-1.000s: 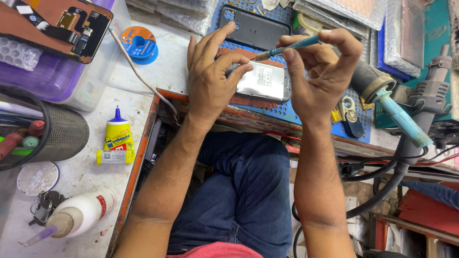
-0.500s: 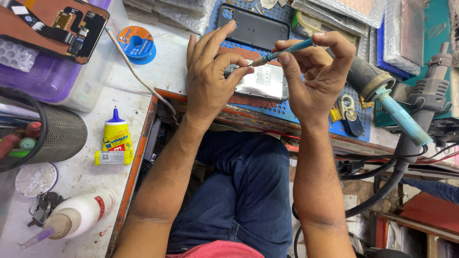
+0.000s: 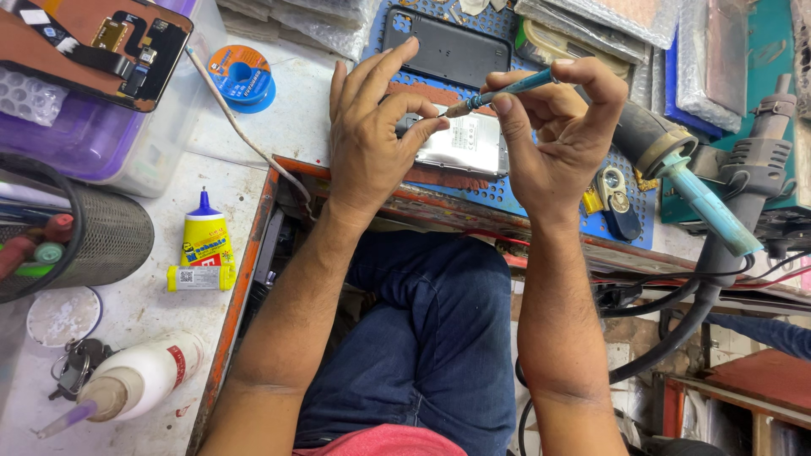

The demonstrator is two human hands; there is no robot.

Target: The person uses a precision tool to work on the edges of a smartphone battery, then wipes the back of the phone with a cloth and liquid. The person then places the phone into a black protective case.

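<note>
Head view: the right hand (image 3: 557, 139) keeps its grip clenched on the blue screwdriver (image 3: 500, 93), tip now lower at the left hand (image 3: 372, 139), whose fingertips stay pinched above the silver phone part (image 3: 469, 145) on the surface (image 3: 296, 127)

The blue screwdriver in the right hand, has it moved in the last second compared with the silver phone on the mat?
Yes, slightly. The blue screwdriver in the right hand has lowered its handle end towards the silver phone; its tip remains at the left hand fingertips.
</note>
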